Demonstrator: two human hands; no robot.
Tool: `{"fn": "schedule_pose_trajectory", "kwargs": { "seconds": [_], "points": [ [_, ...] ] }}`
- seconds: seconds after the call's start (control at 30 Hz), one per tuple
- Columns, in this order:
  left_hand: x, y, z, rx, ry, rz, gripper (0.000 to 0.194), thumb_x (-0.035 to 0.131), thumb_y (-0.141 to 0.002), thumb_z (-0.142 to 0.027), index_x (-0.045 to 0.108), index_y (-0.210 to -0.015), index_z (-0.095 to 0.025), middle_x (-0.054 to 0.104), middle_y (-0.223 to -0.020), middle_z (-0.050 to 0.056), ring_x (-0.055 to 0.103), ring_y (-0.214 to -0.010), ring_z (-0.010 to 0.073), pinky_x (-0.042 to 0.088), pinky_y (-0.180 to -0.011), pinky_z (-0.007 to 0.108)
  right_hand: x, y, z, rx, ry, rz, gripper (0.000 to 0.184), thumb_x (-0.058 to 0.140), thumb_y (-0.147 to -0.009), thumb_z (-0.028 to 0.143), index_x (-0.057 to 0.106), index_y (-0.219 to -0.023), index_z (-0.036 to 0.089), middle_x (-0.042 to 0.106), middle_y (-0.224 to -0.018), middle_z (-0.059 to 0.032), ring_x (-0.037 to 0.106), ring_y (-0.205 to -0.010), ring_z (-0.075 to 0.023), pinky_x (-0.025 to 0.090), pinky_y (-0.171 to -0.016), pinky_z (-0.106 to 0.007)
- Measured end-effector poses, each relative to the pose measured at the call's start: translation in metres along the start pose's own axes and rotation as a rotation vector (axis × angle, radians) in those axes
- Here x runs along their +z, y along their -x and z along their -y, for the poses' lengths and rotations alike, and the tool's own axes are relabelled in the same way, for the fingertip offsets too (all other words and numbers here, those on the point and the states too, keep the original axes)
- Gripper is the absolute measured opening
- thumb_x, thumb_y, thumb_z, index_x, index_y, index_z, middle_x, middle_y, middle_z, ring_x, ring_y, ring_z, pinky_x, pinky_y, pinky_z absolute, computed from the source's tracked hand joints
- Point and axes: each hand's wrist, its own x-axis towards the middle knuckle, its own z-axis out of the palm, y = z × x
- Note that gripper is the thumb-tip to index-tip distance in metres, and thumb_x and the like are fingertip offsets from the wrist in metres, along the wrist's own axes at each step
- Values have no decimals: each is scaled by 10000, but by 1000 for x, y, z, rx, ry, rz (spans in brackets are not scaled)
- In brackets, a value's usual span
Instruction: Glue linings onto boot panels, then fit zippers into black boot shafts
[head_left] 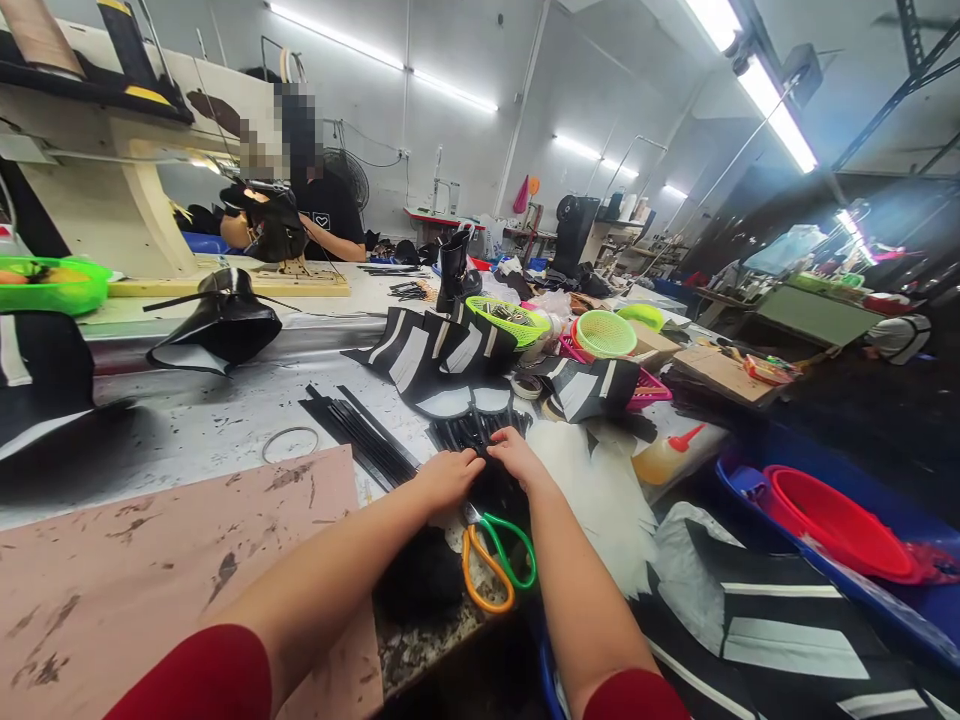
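Note:
My left hand (448, 478) and my right hand (519, 458) are close together over a bunch of narrow black strips (461, 432) near the table's front edge. Both have their fingers bent and closed on the strips; the exact hold is partly hidden. Just below them lie scissors (498, 565) with one orange and one green handle, their blades mostly covered. More long black strips (360, 435) lie side by side to the left. Beyond my hands, black boot pieces (416, 362) with white backing patches stand and lie on the table. White sheet pieces (592, 490) are piled to the right.
A pinkish board (187, 570) covers the front left. Green baskets (606, 333) and a glue bottle (669, 453) stand to the right. A blue tub (757, 500) with a red basin sits lower right. Across the table, a person (337, 220) works at a sewing machine (142, 200).

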Motion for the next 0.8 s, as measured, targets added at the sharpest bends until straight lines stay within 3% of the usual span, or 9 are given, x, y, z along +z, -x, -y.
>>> {"fn": "schedule_pose_trajectory", "kwargs": {
  "seconds": [0.33, 0.47, 0.57, 0.8],
  "points": [
    [-1, 0, -1, 9, -13, 18, 267, 386, -844, -180, 485, -1091, -158, 564, -991, 85, 605, -787, 197, 474, -647, 316, 2, -3, -2, 94, -215, 37, 160, 348, -753, 64, 338, -774, 222, 417, -510, 107, 513, -421, -96, 419, -454, -215],
    [0, -1, -1, 23, -21, 26, 301, 384, -828, -150, 487, -1110, -147, 550, -1068, 105, 599, -813, 200, 475, -663, 329, 6, -2, 0, 97, -279, 57, 174, 409, -740, 65, 356, -802, 219, 438, -488, 112, 484, -341, -98, 404, -374, -213],
    [0, -2, -4, 42, -36, 37, 259, 399, -814, -149, 552, -1021, -123, 513, -1149, 138, 599, -802, 212, 475, -660, 352, 5, 1, 3, 66, -340, 38, 140, 476, -734, 102, 406, -800, 205, 430, -498, 113, 455, -314, -75, 368, -333, -187],
    [1, -7, -8, 50, -13, 25, 237, 392, -821, -140, 585, -953, -99, 543, -1087, 158, 588, -812, 244, 469, -640, 377, -25, 19, 22, -18, -483, -84, 70, 518, -784, 189, 468, -831, 179, 476, -596, 85, 454, -390, -54, 414, -397, -198]
  ]
}}
